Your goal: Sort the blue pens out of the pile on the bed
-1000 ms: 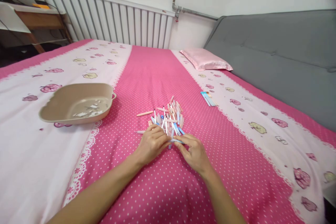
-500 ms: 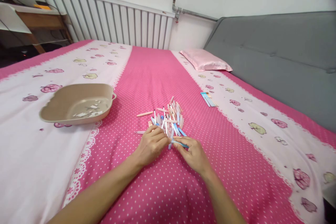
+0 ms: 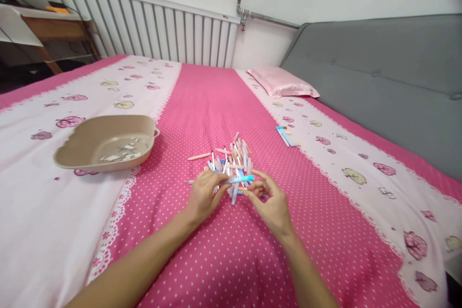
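Between the thumb and fingers of my left hand (image 3: 207,193) is a light-blue pen (image 3: 241,179), its brighter blue end pointing right. My right hand (image 3: 270,202) is just to the right of that end, its thumb and fingers apart and nothing held in them. Beneath and beyond both hands lies a loose pile of pen parts (image 3: 236,156) in pink, white, peach and blue, with thin dark-tipped refills among them. A peach pen barrel (image 3: 199,157) rests at the pile's left edge. My left fingers hide some of the near pieces.
A beige basin (image 3: 104,142) with small white and grey scraps stands on the bed at left. Several assembled-looking pens (image 3: 286,136) lie in a row at right. Farther back are a pink pillow (image 3: 281,82), a grey headboard (image 3: 382,77) and a white radiator (image 3: 151,24).
The light-blue pen has risen off the pile and now sits in my left hand. My right hand has let go of the blue piece and spread its fingers.
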A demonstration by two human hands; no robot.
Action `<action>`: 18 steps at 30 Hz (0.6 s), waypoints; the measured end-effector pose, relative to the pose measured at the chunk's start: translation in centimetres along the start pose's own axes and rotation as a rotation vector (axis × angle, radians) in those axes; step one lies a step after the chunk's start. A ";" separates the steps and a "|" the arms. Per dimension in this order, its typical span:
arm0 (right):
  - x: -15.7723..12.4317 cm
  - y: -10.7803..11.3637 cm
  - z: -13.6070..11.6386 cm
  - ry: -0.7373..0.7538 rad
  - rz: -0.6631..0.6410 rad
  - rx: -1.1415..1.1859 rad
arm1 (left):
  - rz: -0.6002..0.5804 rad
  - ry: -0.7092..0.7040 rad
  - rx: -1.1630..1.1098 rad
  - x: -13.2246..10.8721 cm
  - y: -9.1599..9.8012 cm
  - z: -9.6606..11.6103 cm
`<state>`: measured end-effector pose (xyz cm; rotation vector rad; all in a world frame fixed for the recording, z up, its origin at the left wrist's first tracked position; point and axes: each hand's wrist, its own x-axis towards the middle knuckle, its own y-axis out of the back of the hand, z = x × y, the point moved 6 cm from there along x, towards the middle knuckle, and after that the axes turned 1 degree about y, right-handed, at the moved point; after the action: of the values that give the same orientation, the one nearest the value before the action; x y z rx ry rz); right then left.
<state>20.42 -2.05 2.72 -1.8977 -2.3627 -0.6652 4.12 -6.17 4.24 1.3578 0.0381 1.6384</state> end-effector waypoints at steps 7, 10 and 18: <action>0.4 1.2 1.8 -0.107 0.115 -0.176 | 0.063 0.218 -0.123 -0.3 0.3 -1.1; 0.4 2.1 3.2 -0.158 0.166 -0.239 | 0.157 0.422 -0.318 -0.3 0.7 -2.1; 0.1 1.8 6.1 -0.183 0.119 -0.350 | 0.414 0.885 -0.727 -1.3 1.1 -5.8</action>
<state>23.55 0.47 -2.28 -2.3102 -2.3347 -0.9889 -1.10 -4.58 1.69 0.0376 -0.3056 2.1840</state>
